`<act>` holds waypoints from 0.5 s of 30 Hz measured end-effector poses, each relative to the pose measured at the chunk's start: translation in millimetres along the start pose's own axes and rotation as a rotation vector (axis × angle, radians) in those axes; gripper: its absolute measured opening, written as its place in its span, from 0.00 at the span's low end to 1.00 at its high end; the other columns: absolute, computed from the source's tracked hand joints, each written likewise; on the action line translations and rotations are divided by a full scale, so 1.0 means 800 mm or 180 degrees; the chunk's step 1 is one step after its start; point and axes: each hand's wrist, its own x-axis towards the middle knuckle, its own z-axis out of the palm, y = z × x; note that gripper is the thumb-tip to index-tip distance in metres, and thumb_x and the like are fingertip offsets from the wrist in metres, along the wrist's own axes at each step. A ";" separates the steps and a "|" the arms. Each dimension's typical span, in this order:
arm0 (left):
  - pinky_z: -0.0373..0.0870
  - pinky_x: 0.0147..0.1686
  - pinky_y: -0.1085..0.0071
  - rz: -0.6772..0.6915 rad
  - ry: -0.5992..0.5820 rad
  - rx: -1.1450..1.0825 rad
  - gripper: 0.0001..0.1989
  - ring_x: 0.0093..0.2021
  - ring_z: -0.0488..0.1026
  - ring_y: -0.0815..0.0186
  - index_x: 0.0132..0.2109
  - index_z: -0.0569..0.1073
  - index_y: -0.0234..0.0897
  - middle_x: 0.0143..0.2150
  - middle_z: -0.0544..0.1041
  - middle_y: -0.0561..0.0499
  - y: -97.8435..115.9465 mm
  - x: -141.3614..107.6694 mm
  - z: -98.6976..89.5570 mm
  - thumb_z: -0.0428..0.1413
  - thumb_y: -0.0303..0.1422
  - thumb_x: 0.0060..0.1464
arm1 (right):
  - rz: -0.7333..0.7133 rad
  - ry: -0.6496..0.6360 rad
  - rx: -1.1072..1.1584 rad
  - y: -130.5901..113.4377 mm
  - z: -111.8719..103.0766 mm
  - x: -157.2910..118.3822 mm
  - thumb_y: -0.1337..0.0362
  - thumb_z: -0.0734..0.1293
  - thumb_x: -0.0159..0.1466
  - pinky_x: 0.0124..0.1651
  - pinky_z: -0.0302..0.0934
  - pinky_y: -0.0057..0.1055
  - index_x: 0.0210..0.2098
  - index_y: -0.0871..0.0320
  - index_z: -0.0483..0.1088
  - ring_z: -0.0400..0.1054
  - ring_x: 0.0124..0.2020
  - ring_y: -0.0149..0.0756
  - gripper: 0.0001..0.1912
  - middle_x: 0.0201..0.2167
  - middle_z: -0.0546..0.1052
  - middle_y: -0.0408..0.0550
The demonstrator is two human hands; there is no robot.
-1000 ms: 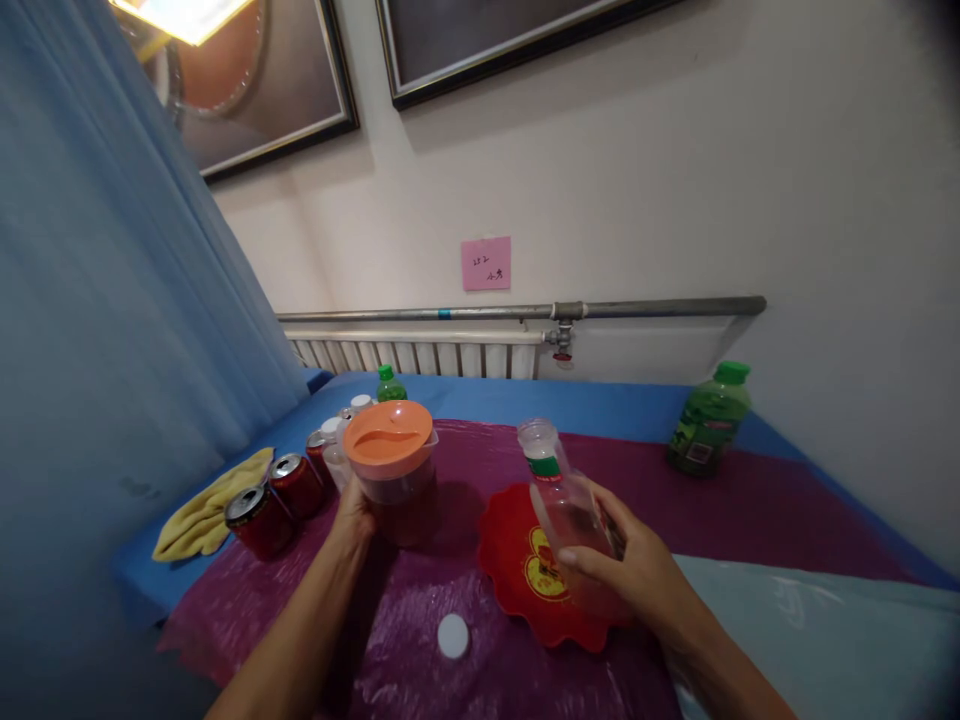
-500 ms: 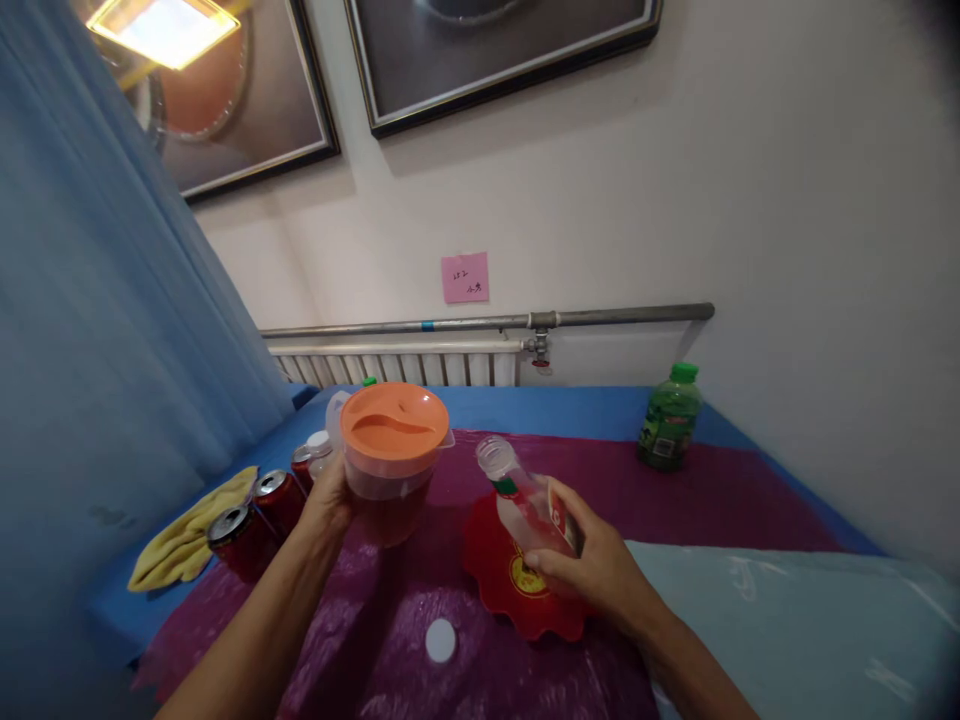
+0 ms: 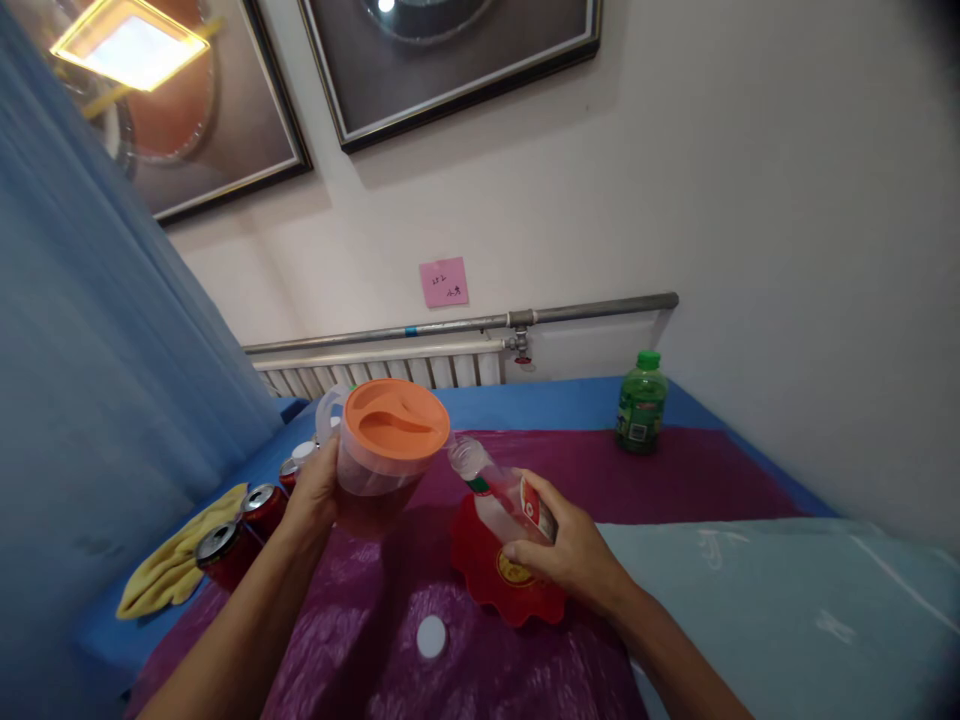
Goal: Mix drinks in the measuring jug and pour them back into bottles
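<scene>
My left hand (image 3: 319,482) grips a clear plastic pitcher (image 3: 375,492) with an orange lid (image 3: 397,418); brownish liquid fills its lower part. The pitcher leans to the right, its spout beside the mouth of a clear bottle (image 3: 499,505). Wrapped around that bottle's labelled body is my right hand (image 3: 562,545), holding it tilted with the open mouth toward the pitcher. Whether liquid is flowing between them I cannot tell. Under the bottle lies a red scalloped dish (image 3: 487,580) with a yellow emblem. A white cap (image 3: 431,637) rests on the purple sheet nearer me.
Several red cans (image 3: 229,550) and a white-capped bottle (image 3: 304,453) stand at left, beside a yellow cloth (image 3: 169,560). A green bottle (image 3: 642,405) stands at the back right. Purple plastic (image 3: 360,640) and a pale blue sheet (image 3: 750,610) cover the blue table. A blue curtain (image 3: 112,300) hangs left.
The pitcher has tipped further to the right, and its spout has come up to the bottle's mouth. The whole view has shifted slightly, with both hands keeping their grips.
</scene>
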 end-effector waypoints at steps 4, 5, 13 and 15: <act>0.74 0.46 0.59 0.0053 0.0053 0.0389 0.16 0.40 0.77 0.56 0.36 0.77 0.33 0.29 0.80 0.48 0.001 0.006 -0.006 0.66 0.36 0.39 | 0.0019 0.0026 0.0029 0.001 0.000 0.000 0.62 0.72 0.45 0.56 0.63 0.44 0.63 0.57 0.62 0.70 0.54 0.50 0.46 0.55 0.75 0.53; 0.74 0.46 0.59 0.0085 0.0019 0.0480 0.16 0.39 0.77 0.56 0.36 0.77 0.32 0.29 0.80 0.48 0.001 0.008 -0.008 0.66 0.37 0.39 | 0.0021 0.0026 0.0030 0.001 -0.001 0.000 0.62 0.72 0.45 0.56 0.63 0.44 0.63 0.57 0.61 0.70 0.54 0.50 0.46 0.56 0.75 0.53; 0.72 0.40 0.62 0.0394 0.0182 0.1014 0.18 0.36 0.74 0.57 0.34 0.79 0.33 0.28 0.78 0.48 0.004 0.019 -0.014 0.66 0.42 0.37 | -0.0091 0.0016 0.0026 0.006 -0.001 0.001 0.62 0.73 0.46 0.56 0.63 0.46 0.62 0.55 0.62 0.70 0.54 0.51 0.44 0.55 0.75 0.53; 0.72 0.38 0.62 0.0628 0.0211 0.1146 0.18 0.35 0.74 0.56 0.33 0.79 0.32 0.26 0.77 0.48 0.004 0.024 -0.019 0.66 0.43 0.38 | -0.0105 0.0016 -0.0020 0.008 -0.001 0.001 0.62 0.73 0.46 0.55 0.64 0.46 0.63 0.54 0.62 0.70 0.53 0.50 0.44 0.55 0.75 0.53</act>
